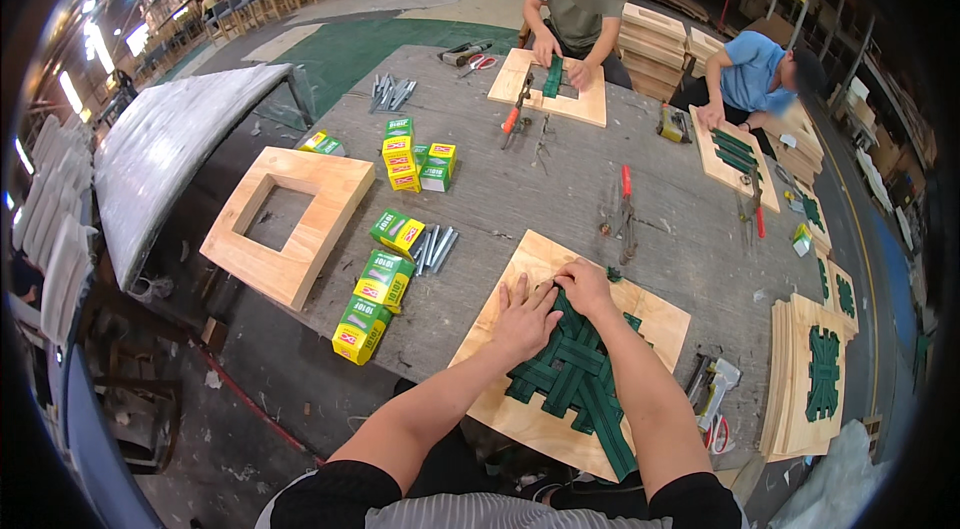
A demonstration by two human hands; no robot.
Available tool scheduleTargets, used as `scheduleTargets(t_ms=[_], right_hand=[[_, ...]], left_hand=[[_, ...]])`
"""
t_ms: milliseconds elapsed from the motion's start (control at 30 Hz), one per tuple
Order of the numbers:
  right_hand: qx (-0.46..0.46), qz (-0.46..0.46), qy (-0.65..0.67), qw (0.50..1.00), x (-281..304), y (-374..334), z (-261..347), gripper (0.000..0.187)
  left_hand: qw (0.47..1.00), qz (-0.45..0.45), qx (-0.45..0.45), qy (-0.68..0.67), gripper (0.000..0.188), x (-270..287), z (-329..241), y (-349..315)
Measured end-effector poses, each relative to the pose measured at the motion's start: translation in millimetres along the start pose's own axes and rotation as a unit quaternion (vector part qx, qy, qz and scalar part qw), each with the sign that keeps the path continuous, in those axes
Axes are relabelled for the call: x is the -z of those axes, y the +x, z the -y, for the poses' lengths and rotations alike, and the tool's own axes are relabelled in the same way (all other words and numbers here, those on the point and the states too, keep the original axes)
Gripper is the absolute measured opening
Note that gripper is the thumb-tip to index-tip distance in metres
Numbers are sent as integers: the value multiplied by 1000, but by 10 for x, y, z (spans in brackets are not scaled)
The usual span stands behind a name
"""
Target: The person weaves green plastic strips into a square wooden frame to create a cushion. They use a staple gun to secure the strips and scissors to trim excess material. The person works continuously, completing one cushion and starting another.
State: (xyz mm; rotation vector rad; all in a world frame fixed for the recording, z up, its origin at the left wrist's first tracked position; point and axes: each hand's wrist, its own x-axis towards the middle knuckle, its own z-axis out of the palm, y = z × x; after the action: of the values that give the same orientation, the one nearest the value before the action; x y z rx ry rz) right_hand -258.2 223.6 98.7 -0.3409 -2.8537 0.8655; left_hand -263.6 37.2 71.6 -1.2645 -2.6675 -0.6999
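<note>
Right in front of me lies a square wooden board (655, 324), with dark green webbing (575, 364) woven in crossing bands over its middle. One long strap tail (610, 441) runs toward the near edge of the board. My left hand (524, 317) rests flat with fingers stretched at the upper left of the weave. Beside it, my right hand (588, 289) has its fingers bent and pressed onto the far end of a green strap. That strap end is partly hidden under the fingers.
Green-yellow boxes (384, 279) and staple strips (434, 249) stand left of the board, near a thick wooden frame (345, 189). A staple gun (714, 389), scissors (718, 435) and red-handled pliers (627, 214) lie to the right. Webbed panels (795, 384) are stacked at right. Two co-workers handle boards across the table.
</note>
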Motion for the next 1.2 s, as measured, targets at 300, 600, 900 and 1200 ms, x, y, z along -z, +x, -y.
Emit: scheduleTargets(t_ms=[300, 600, 900, 1200], right_hand=[[-56, -15, 63, 996, -36, 76, -15, 22], [-251, -328, 209, 886, 979, -1554, -1080, 20], [-517, -231, -90, 819, 1483, -2996, -1776, 59], [-503, -226, -114, 826, 1440, -2901, -1834, 53]], left_hand=[[998, 13, 29, 46, 51, 21, -43, 7], [994, 84, 57, 34, 54, 59, -66, 32], [996, 85, 34, 15, 50, 102, 8, 59], [997, 62, 18, 35, 51, 89, 35, 5]])
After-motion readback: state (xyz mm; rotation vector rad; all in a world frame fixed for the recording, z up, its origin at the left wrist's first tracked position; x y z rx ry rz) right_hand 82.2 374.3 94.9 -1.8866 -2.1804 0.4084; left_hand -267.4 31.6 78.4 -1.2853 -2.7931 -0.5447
